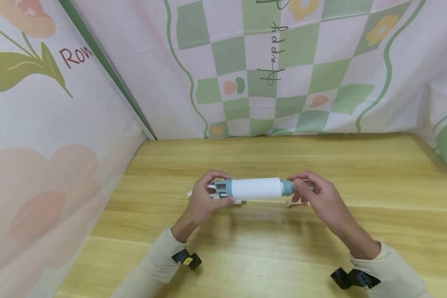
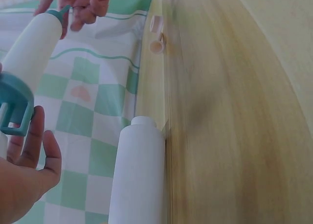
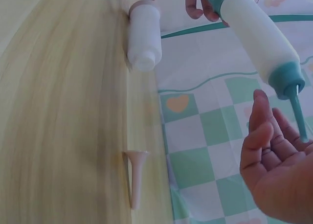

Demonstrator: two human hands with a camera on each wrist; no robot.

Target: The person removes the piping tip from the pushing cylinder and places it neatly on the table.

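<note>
A white-barrelled icing syringe (image 1: 257, 188) with teal ends is held level above the table. My left hand (image 1: 205, 194) holds its teal handle end (image 2: 17, 101), thumb and fingers around the looped frame. At the other end, a slim teal nozzle (image 3: 298, 116) sticks out of the teal cap (image 3: 286, 79). My right hand (image 1: 314, 194) is at this nozzle, a fingertip right by the cap. In the right wrist view its fingers (image 3: 261, 111) are loosely bent, and the nozzle passes in front of the palm.
A second white barrel (image 3: 144, 35) with a pink collar (image 3: 144, 6) lies on the wooden table (image 1: 268, 256) beneath the held one. A pink flared nozzle (image 3: 137, 177) lies to its right, near a small pink ring piece (image 2: 156, 47). Printed cloth (image 1: 260, 82) hangs behind the table.
</note>
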